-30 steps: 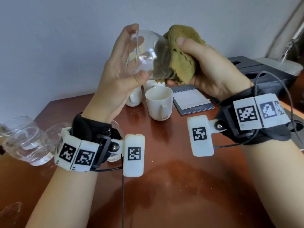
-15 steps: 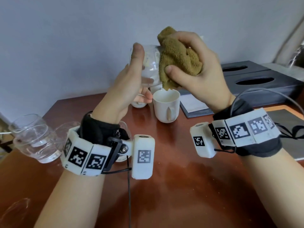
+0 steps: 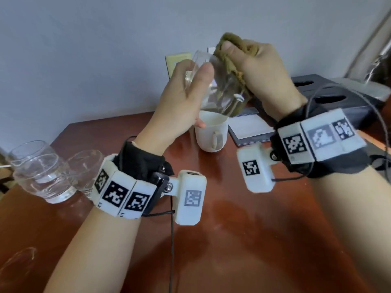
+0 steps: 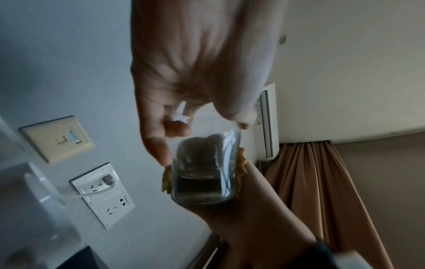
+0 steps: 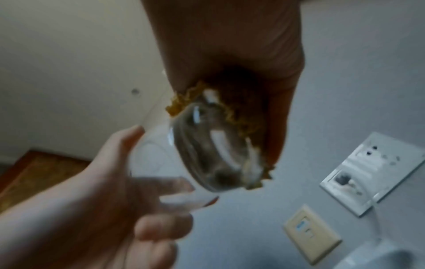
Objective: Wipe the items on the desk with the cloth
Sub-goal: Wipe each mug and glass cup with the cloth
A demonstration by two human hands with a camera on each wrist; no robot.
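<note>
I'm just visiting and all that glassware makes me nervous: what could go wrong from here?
The clear drinking glass is held in mid-air, the left hand gripping only near its rim while the right hand rubs the olive-green cloth around its base; it might slip. The white ceramic mug stands right below, so a drop could hit it. The left forearm is close to the clear empty glasses and could knock them.

olive-yellow cloth (image 3: 230,58), clear glass (image 3: 220,89), white mug (image 3: 211,134), reddish-brown worktop (image 3: 232,240), black-and-white checked wristbands (image 3: 120,195), grey wall (image 3: 84,49).
</note>
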